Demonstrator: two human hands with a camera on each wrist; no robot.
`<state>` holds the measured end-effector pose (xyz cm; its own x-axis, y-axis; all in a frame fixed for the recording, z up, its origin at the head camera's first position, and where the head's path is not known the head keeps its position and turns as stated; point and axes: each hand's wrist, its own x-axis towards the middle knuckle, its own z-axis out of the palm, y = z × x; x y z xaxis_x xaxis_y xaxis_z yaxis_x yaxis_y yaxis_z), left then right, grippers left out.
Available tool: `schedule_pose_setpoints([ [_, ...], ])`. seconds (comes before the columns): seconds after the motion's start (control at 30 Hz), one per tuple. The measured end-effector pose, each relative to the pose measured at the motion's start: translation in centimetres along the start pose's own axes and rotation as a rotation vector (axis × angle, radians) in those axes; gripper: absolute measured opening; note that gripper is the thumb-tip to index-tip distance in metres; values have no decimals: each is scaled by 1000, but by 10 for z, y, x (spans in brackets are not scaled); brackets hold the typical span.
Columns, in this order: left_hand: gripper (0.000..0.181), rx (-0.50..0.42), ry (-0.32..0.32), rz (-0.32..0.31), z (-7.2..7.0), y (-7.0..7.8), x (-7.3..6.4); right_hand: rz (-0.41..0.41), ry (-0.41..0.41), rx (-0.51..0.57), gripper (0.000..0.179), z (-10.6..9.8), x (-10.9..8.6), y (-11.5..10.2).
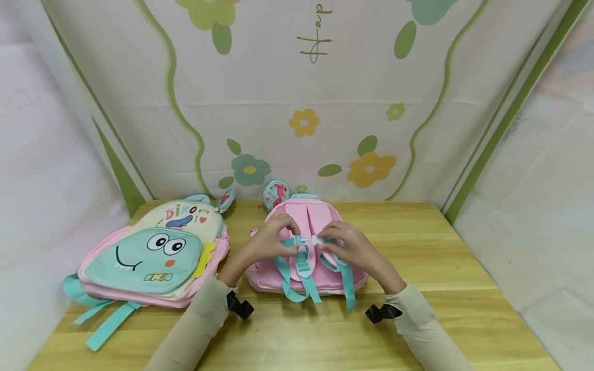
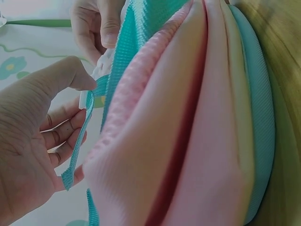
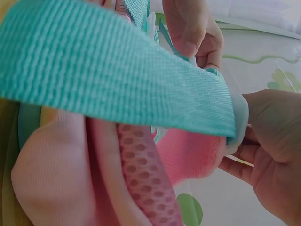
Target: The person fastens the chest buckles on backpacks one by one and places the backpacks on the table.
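Note:
A small pink backpack (image 1: 260, 278) lies with its straps up, a teal-trimmed round pouch (image 1: 276, 195) at its top. Over its middle, my left hand (image 1: 269, 238) pinches a white buckle half (image 1: 302, 240) on a teal strap between thumb and fingers. Facing it, my right hand (image 1: 350, 246) grips the other white buckle half (image 1: 317, 240). The two halves are close together with a small gap between them. In the left wrist view, the thumb presses the teal webbing (image 2: 100, 85). A wide teal strap (image 3: 117, 66) crosses the right wrist view, partly hiding the right fingers.
To the left lies a second backpack (image 1: 139, 260) with a teal smiling dinosaur face and its own small pouch (image 1: 225, 200). Its teal straps (image 1: 111, 324) trail toward the front. A flower-printed cloth (image 1: 278, 77) stands behind the wooden table (image 1: 417, 335).

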<state>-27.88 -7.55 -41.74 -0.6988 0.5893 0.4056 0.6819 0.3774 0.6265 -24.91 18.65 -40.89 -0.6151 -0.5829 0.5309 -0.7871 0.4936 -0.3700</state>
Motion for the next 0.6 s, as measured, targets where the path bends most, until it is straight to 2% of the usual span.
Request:
schedule_pose_setpoints([
  [0.2, 28, 4, -6, -31, 2, -2, 0, -19, 16, -12, 22, 2, 1, 0],
  [0.4, 28, 12, -2, -14, 3, -1, -1, -25, 8, -1, 21, 5, 1, 2],
  [0.6, 28, 14, 3, -20, 4, 3, -1, 3, -2, -22, 21, 6, 0, 2],
])
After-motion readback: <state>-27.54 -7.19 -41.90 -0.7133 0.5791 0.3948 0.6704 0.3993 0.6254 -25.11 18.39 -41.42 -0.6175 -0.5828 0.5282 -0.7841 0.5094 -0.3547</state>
